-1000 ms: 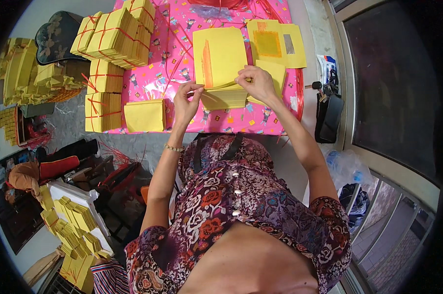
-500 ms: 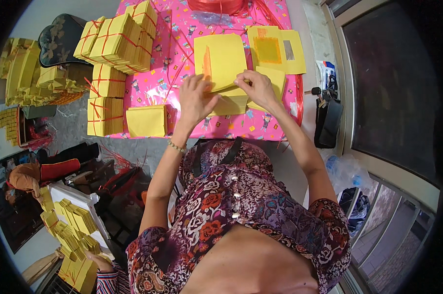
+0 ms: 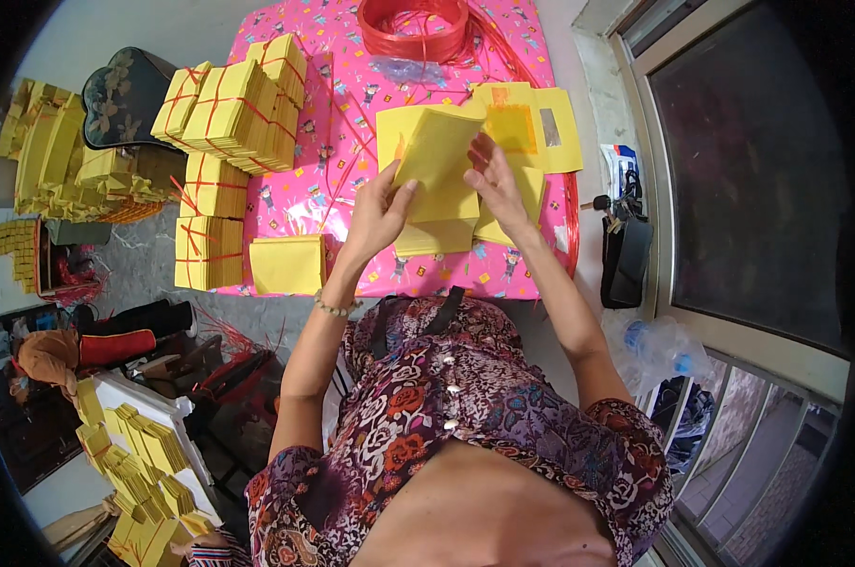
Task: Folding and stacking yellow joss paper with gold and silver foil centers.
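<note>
A yellow paper sheet (image 3: 437,151) stands tilted up above the pink patterned table cover, its top edge leaning to the right. My left hand (image 3: 380,217) grips its lower left edge, with the thumb on the near side. At its right edge is my right hand (image 3: 499,194), thumb and fingers apart; some fingertips are partly hidden. Beneath lies a stack of yellow paper (image 3: 435,238). Behind it and to the right are yellow sheets with an orange-and-gold patch (image 3: 512,128) and one with a silver patch (image 3: 552,128).
Bundles of yellow paper tied with red string (image 3: 229,109) are piled at the table's left. A loose yellow stack (image 3: 288,266) lies near the front edge. A red string coil (image 3: 418,45) sits at the back. Another person's hand (image 3: 200,542) touches yellow paper at lower left.
The yellow sheet has been lifted and tilted up from the stack. My right hand has opened from its pinch at the paper's edge. The view has shifted slightly.
</note>
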Motion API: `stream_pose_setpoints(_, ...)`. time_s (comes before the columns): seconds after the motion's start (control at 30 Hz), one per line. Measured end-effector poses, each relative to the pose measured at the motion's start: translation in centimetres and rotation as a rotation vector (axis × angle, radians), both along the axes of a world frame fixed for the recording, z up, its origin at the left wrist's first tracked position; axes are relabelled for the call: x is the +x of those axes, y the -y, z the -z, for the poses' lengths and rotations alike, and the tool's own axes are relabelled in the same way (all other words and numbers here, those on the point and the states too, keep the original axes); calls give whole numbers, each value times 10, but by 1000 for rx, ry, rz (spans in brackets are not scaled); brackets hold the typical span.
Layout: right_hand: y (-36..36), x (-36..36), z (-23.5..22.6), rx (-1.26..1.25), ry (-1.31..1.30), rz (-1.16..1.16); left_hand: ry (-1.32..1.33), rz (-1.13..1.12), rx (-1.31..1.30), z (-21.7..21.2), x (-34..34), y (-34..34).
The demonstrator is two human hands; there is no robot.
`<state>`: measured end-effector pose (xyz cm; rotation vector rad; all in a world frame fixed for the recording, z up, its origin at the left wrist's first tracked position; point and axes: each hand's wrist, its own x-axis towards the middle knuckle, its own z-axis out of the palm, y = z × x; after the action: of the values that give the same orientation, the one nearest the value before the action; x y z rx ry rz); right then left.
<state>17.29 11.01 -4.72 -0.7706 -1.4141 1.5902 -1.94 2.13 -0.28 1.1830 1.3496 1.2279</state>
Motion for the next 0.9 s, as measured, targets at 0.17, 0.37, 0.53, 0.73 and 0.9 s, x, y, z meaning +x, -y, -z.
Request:
stream_pose_setpoints(0.17, 11, -2, -13, -199, -216, -191, 283, 132, -97, -19, 7, 9)
stream_pose_setpoints(0.37, 30, -8, -30, -310, -90, -156, -403, -148, 49, -8, 16, 8)
stream_pose_setpoints(0.53, 32, -7, -34, -277, -59, -131, -279, -261, 127, -8, 18, 5)
stream_pose_setpoints(0.73, 31, -6, -40, -223, -48, -136, 347, 68, -84, -17, 14, 2)
stream_pose_setpoints(0.9, 29, -3, -39, -268, -49, -154, 289, 48, 29, -16, 20, 0)
